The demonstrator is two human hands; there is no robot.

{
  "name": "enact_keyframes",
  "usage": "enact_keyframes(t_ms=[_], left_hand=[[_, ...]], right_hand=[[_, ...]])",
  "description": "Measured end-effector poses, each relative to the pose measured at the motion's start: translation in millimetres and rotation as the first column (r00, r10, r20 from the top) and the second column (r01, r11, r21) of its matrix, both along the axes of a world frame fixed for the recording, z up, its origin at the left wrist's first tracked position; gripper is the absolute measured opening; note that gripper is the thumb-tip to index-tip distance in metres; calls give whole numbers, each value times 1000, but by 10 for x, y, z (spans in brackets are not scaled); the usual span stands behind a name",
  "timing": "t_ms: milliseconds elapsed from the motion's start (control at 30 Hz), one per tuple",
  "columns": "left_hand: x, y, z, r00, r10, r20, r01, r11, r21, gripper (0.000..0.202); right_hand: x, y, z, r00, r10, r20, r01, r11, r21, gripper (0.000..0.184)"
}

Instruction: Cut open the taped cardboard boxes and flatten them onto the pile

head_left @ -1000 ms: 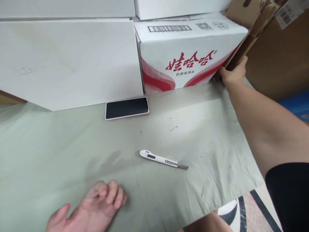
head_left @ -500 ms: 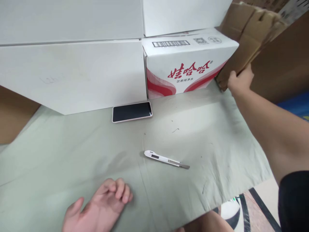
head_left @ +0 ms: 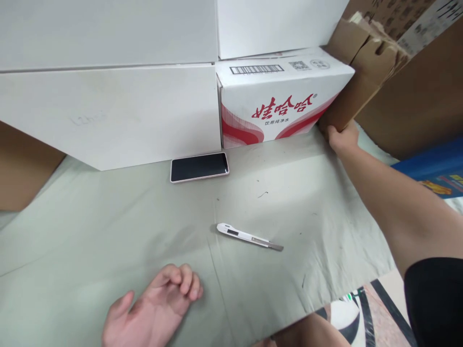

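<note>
My right hand (head_left: 343,137) reaches far to the right and grips the lower edge of a flattened brown cardboard box (head_left: 361,67) that leans beside a white carton with red lettering (head_left: 282,96). Palm up at the near edge of the pale green cloth (head_left: 108,231) rests my left hand (head_left: 155,308), its fingers loosely curled and holding nothing. A white utility knife (head_left: 248,236) with its blade out lies on the cloth between the hands. Against the boxes lies a phone (head_left: 199,167), screen up.
Large white boxes (head_left: 108,111) are stacked along the back. A brown carton (head_left: 423,91) stands at the right with a blue package (head_left: 437,173) below it. Brown cardboard (head_left: 21,168) shows at the left. The cloth ends at the near right, over patterned floor (head_left: 365,313).
My right hand has slid down the flattened cardboard to its lower corner beside the red-lettered carton. The left hand has shifted slightly to the right on the cloth. The view has moved a little.
</note>
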State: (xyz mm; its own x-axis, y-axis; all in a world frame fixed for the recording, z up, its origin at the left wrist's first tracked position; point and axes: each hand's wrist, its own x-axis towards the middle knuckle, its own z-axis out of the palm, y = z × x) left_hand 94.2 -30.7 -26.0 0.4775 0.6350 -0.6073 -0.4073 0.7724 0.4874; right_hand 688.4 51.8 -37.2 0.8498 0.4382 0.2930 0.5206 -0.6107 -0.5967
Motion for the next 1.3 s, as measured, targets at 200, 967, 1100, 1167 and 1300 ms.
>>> enact_keyframes(t_ms=[200, 967, 1100, 1167, 1300], left_hand=[[-41, 23, -52, 1000, -28, 6, 28, 1000, 13, 47], [28, -7, 39, 994, -71, 87, 51, 976, 211, 49], [5, 47, 84, 985, -51, 165, 9, 970, 243, 48], [-19, 45, 149, 977, -42, 210, -15, 965, 263, 50], [-131, 8, 289, 943, -40, 330, -74, 943, 325, 49]], right_hand=[[-31, -20, 60, 992, 52, 115, -50, 999, -21, 45], [-394, -257, 808, 996, 21, 84, -22, 1000, 19, 77], [-567, -397, 1375, 989, 10, 146, -13, 1000, 15, 75], [-721, -473, 1709, 974, 26, 224, -27, 1000, 1, 67], [-1283, -545, 2336, 934, 120, 337, -121, 992, -17, 55]])
